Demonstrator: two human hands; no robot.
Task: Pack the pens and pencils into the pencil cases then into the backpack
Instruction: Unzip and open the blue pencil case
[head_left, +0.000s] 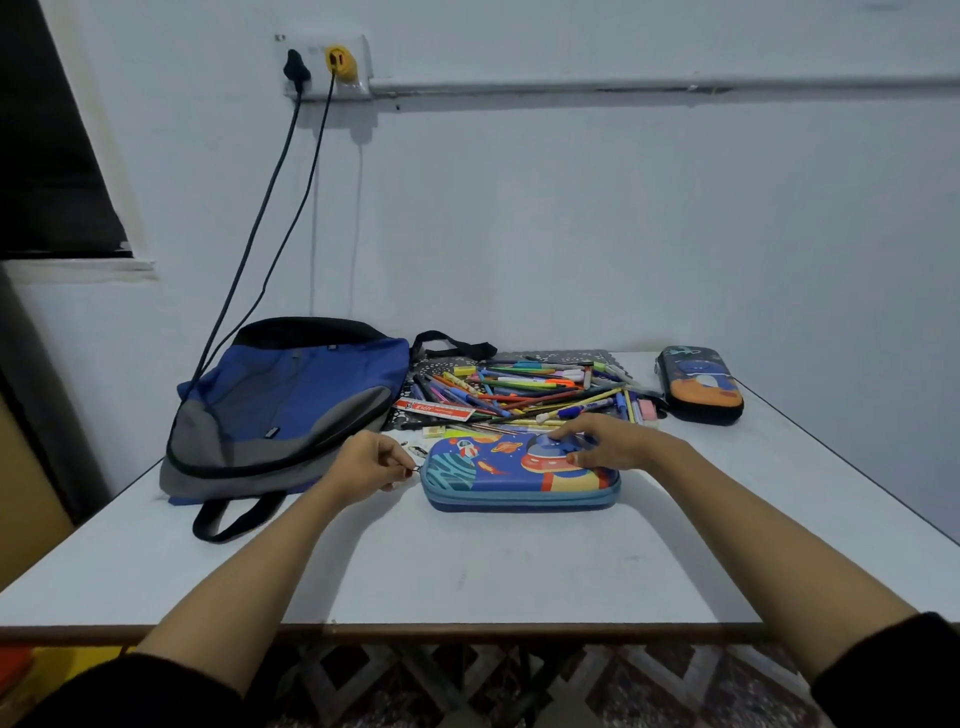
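Your left hand (371, 462) pinches the zip pull (417, 469) at the left end of the case (498, 478), so draw it steadily along the seam while your right hand (608, 441), fingers spread on the lid, pins the case down just before the pens (530, 389).

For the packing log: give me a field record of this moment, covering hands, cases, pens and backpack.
left hand: pinches the zipper pull at the left end of the blue pencil case
right hand: rests on top of the blue pencil case, towards its right end
blue pencil case: flat on the table, lid down
pens and pencils: loose pile behind the blue pencil case
dark pencil case: far right, closed, untouched
backpack: lying on the left, untouched
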